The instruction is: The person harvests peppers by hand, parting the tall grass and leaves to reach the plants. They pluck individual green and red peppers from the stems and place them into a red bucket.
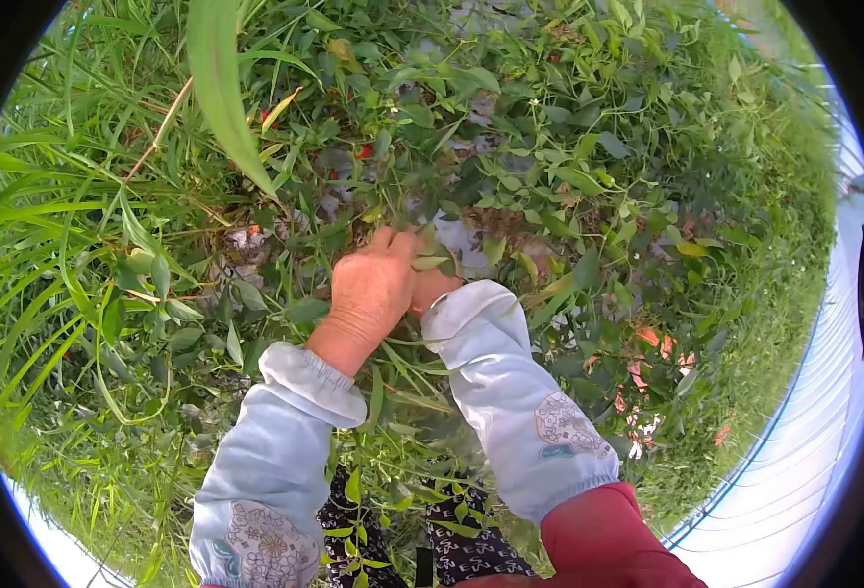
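Observation:
My left hand (365, 286) reaches into the green plants at the middle of the view, its fingers curled down among stems and leaves. Whatever those fingers hold is hidden beneath them. Close against it on the right is my right hand (436, 286), partly covered by my left hand and a leaf (430, 263); its fingers are out of sight. Thin grass blades (407, 367) trail below both wrists. Just beyond the hands, small red fruits (363, 151) show between the leaves.
Tall grass (49, 216) crowds the left side, with one broad blade (221, 93) hanging close to the camera. Dense leafy plants (589, 186) spread to the right. More red pieces (652, 341) lie at lower right. White sheeting (794, 421) borders the far right.

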